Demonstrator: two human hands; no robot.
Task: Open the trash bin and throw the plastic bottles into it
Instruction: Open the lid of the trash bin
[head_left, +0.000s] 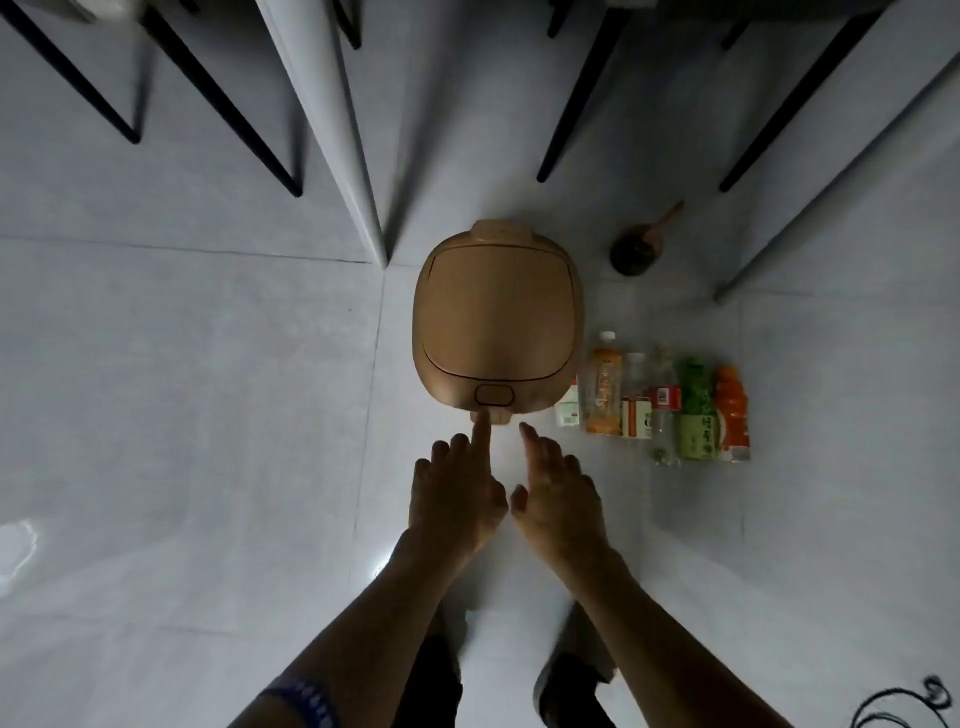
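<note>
Here the tan trash bin stands shut on the pale floor, a row of plastic bottles lying just beside it on its right. The left hand points its index finger at the bin's front edge, other fingers curled; the right hand hovers beside it, fingers loosely spread, holding nothing

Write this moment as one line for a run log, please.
stage: opening bin | trash bin: lid shut | left hand: forefinger at front button | right hand: open, empty | plastic bottles: on floor beside bin
</note>
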